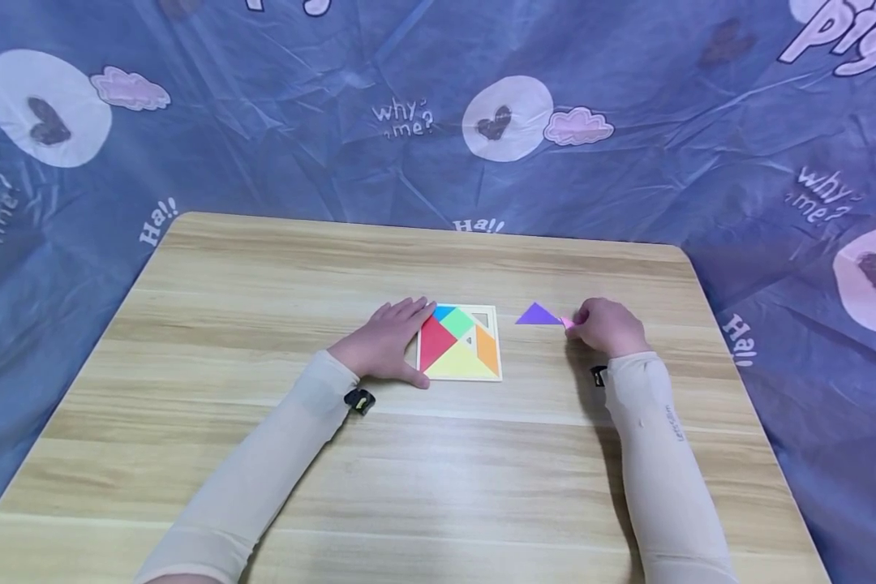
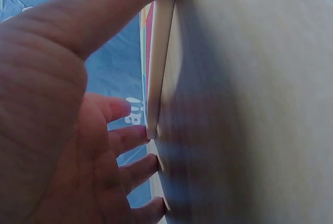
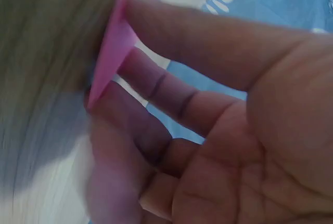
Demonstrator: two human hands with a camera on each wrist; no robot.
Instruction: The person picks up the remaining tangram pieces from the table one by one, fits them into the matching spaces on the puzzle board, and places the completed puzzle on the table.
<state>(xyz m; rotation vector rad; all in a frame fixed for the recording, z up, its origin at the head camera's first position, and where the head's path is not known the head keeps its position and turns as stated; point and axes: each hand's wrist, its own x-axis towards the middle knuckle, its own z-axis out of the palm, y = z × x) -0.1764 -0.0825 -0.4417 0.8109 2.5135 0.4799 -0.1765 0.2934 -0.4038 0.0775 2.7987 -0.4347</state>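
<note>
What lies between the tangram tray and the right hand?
In the head view, the purple triangle lies on the table there, then the pink piece, which the right hand pinches.

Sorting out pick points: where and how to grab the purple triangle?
Likely from above, near side: pinch the purple triangle between its long near edge and far corner. It appears flat on the table, long edge nearest the viewer, so its edges offer the hold. Avoid its right corner: the pink piece in the right hand is close there.
</note>
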